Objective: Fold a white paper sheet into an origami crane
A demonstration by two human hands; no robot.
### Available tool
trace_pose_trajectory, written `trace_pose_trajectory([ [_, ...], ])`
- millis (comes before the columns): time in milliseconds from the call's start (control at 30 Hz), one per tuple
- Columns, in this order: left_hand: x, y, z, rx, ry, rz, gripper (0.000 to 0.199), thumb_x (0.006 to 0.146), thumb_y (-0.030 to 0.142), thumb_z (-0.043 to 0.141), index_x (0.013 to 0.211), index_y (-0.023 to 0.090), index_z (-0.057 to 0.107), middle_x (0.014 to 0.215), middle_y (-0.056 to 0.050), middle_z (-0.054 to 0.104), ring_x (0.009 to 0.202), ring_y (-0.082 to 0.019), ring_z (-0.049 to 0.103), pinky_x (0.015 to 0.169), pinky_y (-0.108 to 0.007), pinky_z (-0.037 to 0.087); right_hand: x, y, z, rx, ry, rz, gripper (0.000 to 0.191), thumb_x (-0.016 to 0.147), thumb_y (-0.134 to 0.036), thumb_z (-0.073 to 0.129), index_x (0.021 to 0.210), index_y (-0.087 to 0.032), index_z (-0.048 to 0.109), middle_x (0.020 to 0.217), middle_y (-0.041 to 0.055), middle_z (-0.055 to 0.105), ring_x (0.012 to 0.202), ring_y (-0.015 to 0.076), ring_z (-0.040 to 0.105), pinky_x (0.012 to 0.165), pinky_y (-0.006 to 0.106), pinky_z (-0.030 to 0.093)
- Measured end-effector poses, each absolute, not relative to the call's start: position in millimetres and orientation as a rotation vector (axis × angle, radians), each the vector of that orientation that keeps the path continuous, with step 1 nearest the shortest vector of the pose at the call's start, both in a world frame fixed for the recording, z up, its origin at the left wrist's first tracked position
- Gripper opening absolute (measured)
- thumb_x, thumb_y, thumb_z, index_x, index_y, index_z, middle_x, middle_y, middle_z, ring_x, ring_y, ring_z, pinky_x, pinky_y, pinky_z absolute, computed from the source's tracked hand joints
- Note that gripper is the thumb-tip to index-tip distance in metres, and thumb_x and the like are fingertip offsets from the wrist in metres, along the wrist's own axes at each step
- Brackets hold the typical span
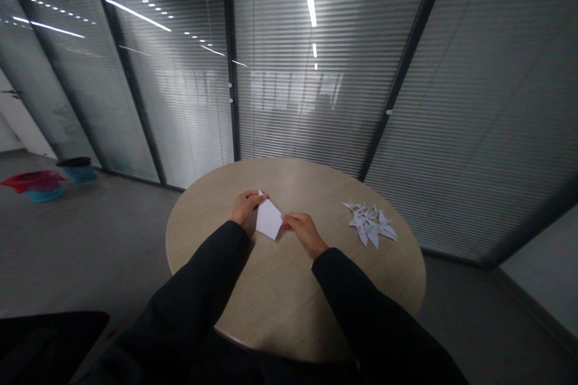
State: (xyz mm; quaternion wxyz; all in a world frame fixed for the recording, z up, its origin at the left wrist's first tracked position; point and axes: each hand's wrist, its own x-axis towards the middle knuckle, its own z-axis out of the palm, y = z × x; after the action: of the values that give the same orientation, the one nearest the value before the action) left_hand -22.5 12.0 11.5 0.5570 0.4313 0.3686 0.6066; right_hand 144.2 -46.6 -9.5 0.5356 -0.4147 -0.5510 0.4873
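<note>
A piece of folded white paper (pixel 270 219), kite-like with a pointed top, is held over the middle of the round wooden table (pixel 280 313). My left hand (pixel 246 204) grips its upper left edge near the tip, fingers closed on it. On the paper's right corner, the thumb and fingers of my right hand (pixel 305 230) are pinched. To the right on the tabletop lies a pile of several folded white paper pieces (pixel 371 224) with pointed ends.
Glass partitions with blinds (pixel 293 120) stand just behind the table. On the floor at the far left are a bin with a red liner (pixel 34 181) and a bin with a black liner (pixel 77 169). A dark object (pixel 49 337) is at the lower left.
</note>
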Motion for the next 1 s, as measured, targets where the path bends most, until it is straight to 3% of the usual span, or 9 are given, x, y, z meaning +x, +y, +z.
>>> trace_pose_trajectory([
  [300,-23.2,10.2,15.4,0.954,0.875,1.487,0.045,0.047,0.024,0.082,0.083,0.008,0.06,0.078,-0.009,0.065,0.066,-0.015,0.061,0.065,-0.027,0.047,144.4,-46.7,-8.7,-0.992,-1.335,1.165,0.033,0.067,-0.041,0.067,0.073,-0.009,0.071,0.075,0.0114,0.068,0.067,0.0178,0.062,0.073,0.033,0.048],
  [633,-42.2,26.3,11.4,0.845,0.85,1.664,0.023,0.059,0.016,0.073,0.076,0.008,0.06,0.074,-0.006,0.063,0.07,-0.012,0.061,0.076,-0.025,0.047,148.7,-44.0,-16.7,-1.062,-1.386,1.119,0.033,0.067,-0.042,0.064,0.068,-0.009,0.07,0.074,0.0103,0.068,0.068,0.0167,0.061,0.071,0.03,0.046],
  [733,-38.2,23.1,11.7,0.847,0.853,1.613,0.023,0.065,0.022,0.073,0.08,0.01,0.06,0.077,-0.006,0.064,0.071,-0.011,0.06,0.074,-0.025,0.046,149.0,-44.2,-16.5,-1.062,-1.39,1.1,0.033,0.068,-0.042,0.065,0.068,-0.01,0.07,0.074,0.0102,0.067,0.068,0.0169,0.061,0.071,0.03,0.046],
  [867,-31.1,16.9,12.1,0.952,0.817,1.413,0.04,0.07,0.039,0.072,0.099,0.012,0.062,0.094,-0.011,0.067,0.08,-0.015,0.063,0.071,-0.025,0.047,150.1,-41.8,-18.3,-1.031,-1.408,1.09,0.034,0.069,-0.043,0.065,0.071,-0.009,0.071,0.075,0.0106,0.067,0.069,0.0175,0.061,0.073,0.032,0.047],
  [1000,-27.4,18.1,6.7,1.017,0.806,1.28,0.037,0.066,0.035,0.076,0.088,0.007,0.066,0.089,-0.015,0.067,0.076,-0.017,0.063,0.07,-0.027,0.048,150.3,-39.4,-19.9,-1.045,-1.435,1.063,0.034,0.072,-0.042,0.064,0.073,-0.01,0.07,0.076,0.0104,0.067,0.071,0.0177,0.061,0.073,0.032,0.047],
])
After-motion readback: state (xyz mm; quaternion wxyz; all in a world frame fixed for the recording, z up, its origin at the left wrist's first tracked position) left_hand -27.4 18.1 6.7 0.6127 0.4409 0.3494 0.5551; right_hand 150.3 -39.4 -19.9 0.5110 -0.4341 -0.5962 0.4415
